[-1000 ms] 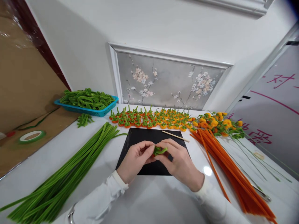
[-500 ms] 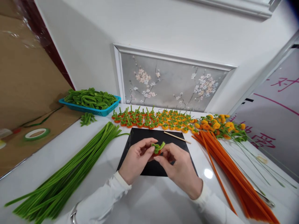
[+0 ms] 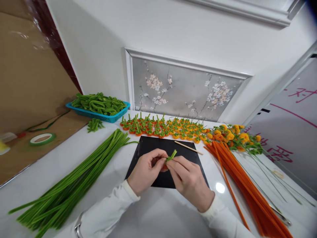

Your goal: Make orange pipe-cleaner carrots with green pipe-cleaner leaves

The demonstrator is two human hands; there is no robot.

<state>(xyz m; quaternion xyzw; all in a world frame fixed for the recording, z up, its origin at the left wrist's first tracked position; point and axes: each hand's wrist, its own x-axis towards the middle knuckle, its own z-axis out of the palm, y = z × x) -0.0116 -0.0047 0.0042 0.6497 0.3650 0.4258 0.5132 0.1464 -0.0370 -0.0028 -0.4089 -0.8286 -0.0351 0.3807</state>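
Over a black mat [image 3: 146,148], my left hand [image 3: 148,170] and my right hand [image 3: 187,178] meet fingertip to fingertip. Pinched between them is a small orange pipe-cleaner pumpkin [image 3: 164,167] with a green top and an upright green stem [image 3: 172,154]. Both hands are closed on it, and the fingers hide most of its orange body. Behind the mat stand rows of similar finished pieces, orange ones [image 3: 150,130] on the left and yellow ones [image 3: 183,135] on the right. A thin wooden stick [image 3: 188,147] lies across the mat's upper right corner.
Green pipe cleaners [image 3: 74,178] lie at left, orange ones [image 3: 245,185] at right. A blue basket [image 3: 116,117] holds bent green pieces; short green cuttings [image 3: 95,125] sit before it. Green tape [image 3: 42,139] rests on cardboard. Yellow-orange flowers [image 3: 230,135] with long stems lie far right, near scissors [image 3: 282,216].
My right fingers have closed in over the green top, covering more of the pumpkin. Its stem now points more upright. The whole view has shifted slightly.
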